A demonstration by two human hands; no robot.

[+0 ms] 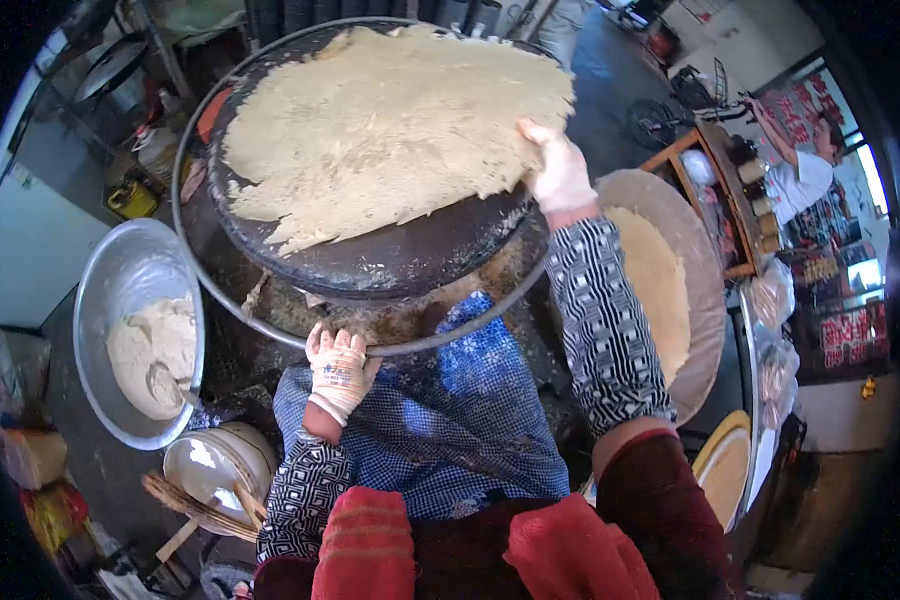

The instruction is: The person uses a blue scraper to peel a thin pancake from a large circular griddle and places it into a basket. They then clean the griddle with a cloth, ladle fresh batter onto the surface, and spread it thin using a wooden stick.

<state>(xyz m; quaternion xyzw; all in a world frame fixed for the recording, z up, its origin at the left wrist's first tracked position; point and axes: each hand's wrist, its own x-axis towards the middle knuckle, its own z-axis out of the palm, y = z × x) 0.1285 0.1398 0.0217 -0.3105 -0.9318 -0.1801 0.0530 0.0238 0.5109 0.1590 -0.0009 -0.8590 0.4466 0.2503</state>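
Observation:
A large thin flatbread (380,125) with ragged edges covers most of the round dark griddle (390,255); bare griddle shows along the near side. My right hand (558,165), in a pale glove, pinches the flatbread's right edge. My left hand (339,372), gloved too, has its fingers curled over the metal ring (430,343) around the griddle, at the near side. To the right of the griddle, another thin flatbread (655,285) lies on a round cloth-covered surface (698,290), partly hidden by my right sleeve.
At the left stands a metal basin (89,345) with batter (150,350) and a ladle. Below it is a white bucket (180,465) with a brush (195,505) and sticks. A person (805,180) is at the far right, near a wooden cabinet (715,150). Another person's legs (562,30) show beyond the griddle.

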